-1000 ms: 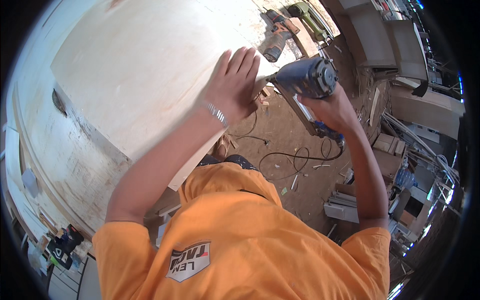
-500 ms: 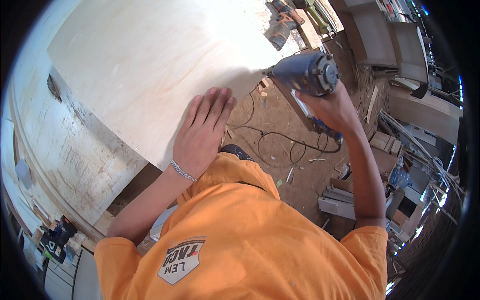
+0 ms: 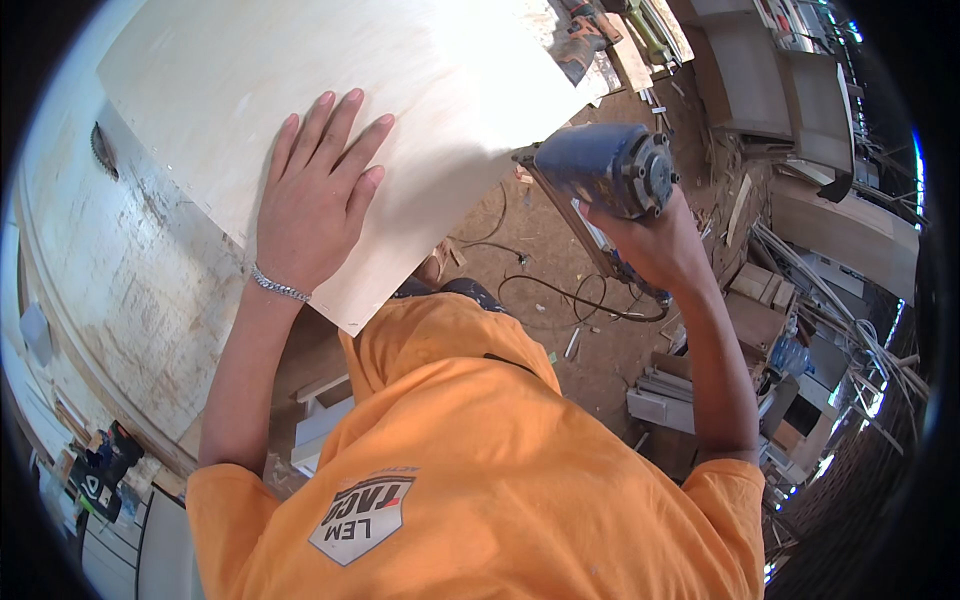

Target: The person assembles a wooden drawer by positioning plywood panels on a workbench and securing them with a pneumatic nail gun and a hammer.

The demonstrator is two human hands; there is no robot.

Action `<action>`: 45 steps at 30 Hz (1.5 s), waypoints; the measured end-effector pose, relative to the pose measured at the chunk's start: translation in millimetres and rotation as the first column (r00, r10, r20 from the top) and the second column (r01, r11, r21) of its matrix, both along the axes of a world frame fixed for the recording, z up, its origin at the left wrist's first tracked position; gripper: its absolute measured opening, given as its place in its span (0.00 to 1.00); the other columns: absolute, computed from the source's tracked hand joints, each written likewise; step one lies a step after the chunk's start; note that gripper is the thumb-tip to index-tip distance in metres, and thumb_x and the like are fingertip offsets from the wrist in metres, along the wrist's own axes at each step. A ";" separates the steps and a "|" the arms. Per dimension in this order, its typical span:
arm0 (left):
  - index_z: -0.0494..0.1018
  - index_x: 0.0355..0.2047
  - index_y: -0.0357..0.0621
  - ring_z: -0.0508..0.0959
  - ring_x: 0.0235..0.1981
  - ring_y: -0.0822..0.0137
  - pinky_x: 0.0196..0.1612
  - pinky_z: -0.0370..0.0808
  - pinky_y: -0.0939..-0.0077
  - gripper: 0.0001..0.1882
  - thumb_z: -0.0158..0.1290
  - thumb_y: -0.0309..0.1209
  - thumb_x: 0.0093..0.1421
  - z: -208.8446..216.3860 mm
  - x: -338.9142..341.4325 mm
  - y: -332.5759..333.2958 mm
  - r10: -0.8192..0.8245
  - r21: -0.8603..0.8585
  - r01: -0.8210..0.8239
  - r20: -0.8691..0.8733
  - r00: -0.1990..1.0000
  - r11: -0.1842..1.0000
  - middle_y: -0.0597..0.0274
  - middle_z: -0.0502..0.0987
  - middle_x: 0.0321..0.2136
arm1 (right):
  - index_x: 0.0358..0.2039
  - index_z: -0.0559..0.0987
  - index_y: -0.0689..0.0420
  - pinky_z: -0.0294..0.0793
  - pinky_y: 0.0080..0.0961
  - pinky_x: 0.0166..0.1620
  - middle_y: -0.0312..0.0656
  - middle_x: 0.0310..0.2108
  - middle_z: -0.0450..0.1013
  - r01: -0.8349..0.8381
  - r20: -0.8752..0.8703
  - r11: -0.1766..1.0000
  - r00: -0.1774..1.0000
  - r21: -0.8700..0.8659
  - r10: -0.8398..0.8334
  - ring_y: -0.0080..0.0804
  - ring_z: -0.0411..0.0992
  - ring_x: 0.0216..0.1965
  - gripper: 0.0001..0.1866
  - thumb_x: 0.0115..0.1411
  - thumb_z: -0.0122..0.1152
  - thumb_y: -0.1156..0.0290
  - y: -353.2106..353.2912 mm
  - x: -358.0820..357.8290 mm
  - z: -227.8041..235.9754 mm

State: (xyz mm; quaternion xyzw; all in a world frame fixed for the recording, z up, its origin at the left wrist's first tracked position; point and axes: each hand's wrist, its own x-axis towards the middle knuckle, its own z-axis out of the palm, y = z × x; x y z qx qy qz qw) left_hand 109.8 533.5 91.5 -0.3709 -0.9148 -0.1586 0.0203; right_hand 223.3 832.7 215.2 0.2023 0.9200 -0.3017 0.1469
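A pale plywood sheet lies on the worktable, its near corner reaching over the table's edge toward my body. My left hand rests flat on the sheet, fingers stretched out and slightly spread. In my right hand is a blue air nailer, gripped by its handle. The nailer's nose meets or hangs just over the right edge of the sheet; I cannot tell whether it touches. A dark air hose runs from the tool's lower end.
A cordless drill lies at the far end of the table. Left of the sheet, a round saw blade stands partly out of the tabletop. Wood scraps litter the dirt floor. Stacked boards and panels line the right side.
My left hand has slid left and farther up the sheet, its fingers spreading a little. The sheet's near corner now shows more. The nailer has shifted slightly nearer along the edge.
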 end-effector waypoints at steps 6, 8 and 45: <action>0.69 0.67 0.61 0.59 0.73 0.55 0.74 0.52 0.52 0.23 0.45 0.38 0.73 -3.8 0.9 -0.5 0.006 0.047 -0.005 -0.011 1.000 0.999 0.62 0.62 0.71 | 0.52 0.80 0.59 0.77 0.32 0.52 0.43 0.43 0.82 0.040 0.070 0.999 0.997 -0.031 -0.038 0.30 0.79 0.44 0.22 0.57 0.72 0.67 -19.6 5.7 2.7; 0.69 0.67 0.60 0.60 0.72 0.56 0.74 0.52 0.52 0.23 0.45 0.38 0.73 -3.9 1.0 -0.3 0.006 0.053 -0.006 -0.006 1.000 0.999 0.62 0.63 0.71 | 0.46 0.82 0.60 0.78 0.32 0.47 0.45 0.38 0.83 0.057 0.021 0.998 0.998 -0.009 -0.057 0.33 0.81 0.40 0.18 0.56 0.70 0.69 -26.8 9.4 3.3; 0.73 0.63 0.60 0.62 0.71 0.58 0.74 0.53 0.53 0.20 0.47 0.37 0.72 -13.5 -1.0 -3.3 0.024 0.175 -0.017 -0.036 0.999 0.984 0.63 0.68 0.67 | 0.34 0.83 0.61 0.79 0.36 0.39 0.49 0.31 0.82 0.047 0.077 0.991 0.996 -0.124 -0.038 0.51 0.81 0.36 0.14 0.48 0.74 0.70 -134.5 60.4 5.6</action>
